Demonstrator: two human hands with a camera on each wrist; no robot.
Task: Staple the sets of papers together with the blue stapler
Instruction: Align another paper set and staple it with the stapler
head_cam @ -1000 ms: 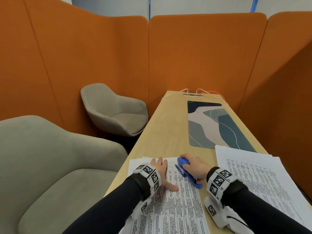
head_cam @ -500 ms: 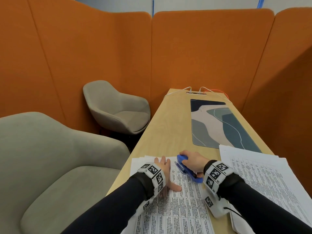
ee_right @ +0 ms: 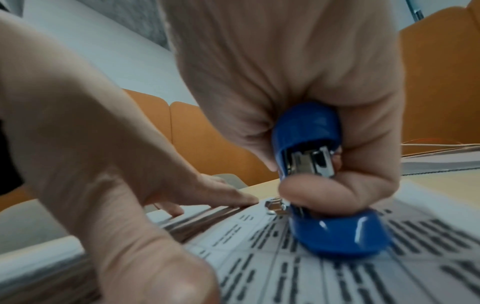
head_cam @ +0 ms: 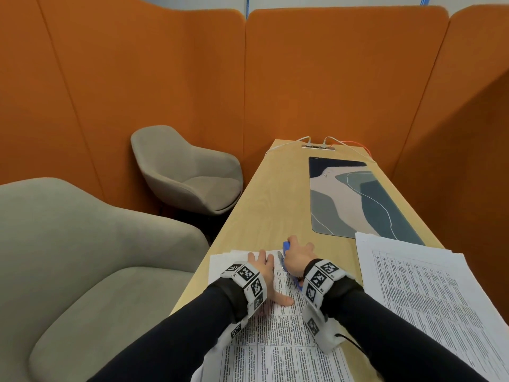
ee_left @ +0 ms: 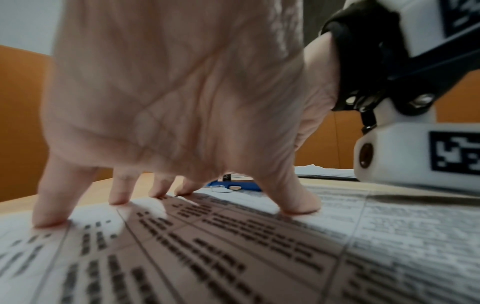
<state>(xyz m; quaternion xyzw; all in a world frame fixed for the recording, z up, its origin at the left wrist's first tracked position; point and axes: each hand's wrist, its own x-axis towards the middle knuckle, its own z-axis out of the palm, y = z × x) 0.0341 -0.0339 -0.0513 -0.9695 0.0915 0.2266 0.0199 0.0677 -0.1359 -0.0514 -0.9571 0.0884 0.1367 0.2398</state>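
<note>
Both hands sitting lower in view than before, my left hand (head_cam: pixel 265 274) spreading flat on the papers (head_cam: pixel 278 343), my right hand (head_cam: pixel 296 257) gripping the blue stapler (ee_right: pixel 309 144).

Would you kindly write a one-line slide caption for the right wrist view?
Right hand grips the blue stapler on printed papers while the left hand presses them flat.

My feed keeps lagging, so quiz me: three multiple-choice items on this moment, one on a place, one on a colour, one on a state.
1. Where does the stapler sit?
A. on the mat
B. on the near papers
C. on a chair

2. What colour are the booth walls?
A. orange
B. green
C. white

3. What is the left hand doing?
A. gripping the stapler
B. hanging idle
C. pressing the papers

Key: 1 B, its base lies on the near papers. 2 A, orange walls ring the table. 3 C, spread fingers hold the sheets down while the right hand grips the stapler.
</note>
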